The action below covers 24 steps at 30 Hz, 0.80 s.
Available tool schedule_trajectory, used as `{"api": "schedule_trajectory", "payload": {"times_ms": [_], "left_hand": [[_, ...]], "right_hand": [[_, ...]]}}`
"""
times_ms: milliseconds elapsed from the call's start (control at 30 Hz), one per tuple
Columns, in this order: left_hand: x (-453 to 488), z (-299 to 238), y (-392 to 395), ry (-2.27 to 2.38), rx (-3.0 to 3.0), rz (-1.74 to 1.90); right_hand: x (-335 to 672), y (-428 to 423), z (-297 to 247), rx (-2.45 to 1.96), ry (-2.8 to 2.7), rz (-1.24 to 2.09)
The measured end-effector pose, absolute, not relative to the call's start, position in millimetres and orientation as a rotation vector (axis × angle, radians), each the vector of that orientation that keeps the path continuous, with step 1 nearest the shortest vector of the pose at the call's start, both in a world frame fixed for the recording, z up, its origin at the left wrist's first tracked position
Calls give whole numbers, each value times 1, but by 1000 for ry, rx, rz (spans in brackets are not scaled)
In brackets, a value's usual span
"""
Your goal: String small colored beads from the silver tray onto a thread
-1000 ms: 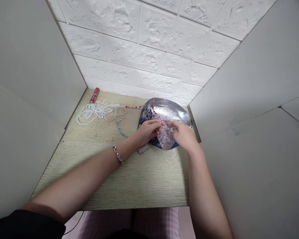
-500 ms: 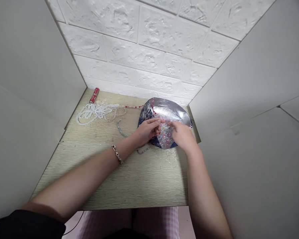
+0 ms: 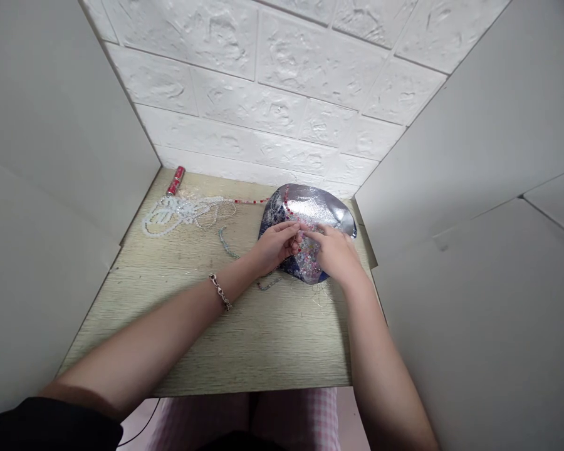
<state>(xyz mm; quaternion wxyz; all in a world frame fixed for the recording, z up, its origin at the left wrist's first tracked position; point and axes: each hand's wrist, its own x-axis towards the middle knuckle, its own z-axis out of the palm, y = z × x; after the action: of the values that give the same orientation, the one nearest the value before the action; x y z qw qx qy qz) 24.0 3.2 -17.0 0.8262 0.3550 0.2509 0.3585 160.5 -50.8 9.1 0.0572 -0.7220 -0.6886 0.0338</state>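
Observation:
A shiny silver foil dish (image 3: 326, 207) with loose coloured beads (image 3: 305, 257) lies at the back right of the wooden table (image 3: 225, 338). My left hand (image 3: 275, 245), a bracelet on its wrist, is pinched at the dish's left side. My right hand (image 3: 333, 250) rests over the beads with its fingertips pinched against the left hand's. Both pinches meet near a strand of red beads (image 3: 254, 201) that runs from the dish to the left. What the fingertips hold is too small to make out.
A heap of clear bead strands (image 3: 178, 212) lies at the back left, with a red tube (image 3: 175, 180) by the wall. A grey-green bead strand (image 3: 228, 244) curves beside my left hand. White panels wall in the table on both sides.
My right hand has slid left across the beads until its fingertips met those of my left hand. The left hand has barely moved.

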Motion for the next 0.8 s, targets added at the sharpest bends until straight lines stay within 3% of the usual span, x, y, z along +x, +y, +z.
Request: {"api": "schedule_trajectory", "payload": {"times_ms": [800], "left_hand": [[24,-15,2,542,779,746]], "right_hand": [[162,-46,9,-2253,-1961,-3]]}}
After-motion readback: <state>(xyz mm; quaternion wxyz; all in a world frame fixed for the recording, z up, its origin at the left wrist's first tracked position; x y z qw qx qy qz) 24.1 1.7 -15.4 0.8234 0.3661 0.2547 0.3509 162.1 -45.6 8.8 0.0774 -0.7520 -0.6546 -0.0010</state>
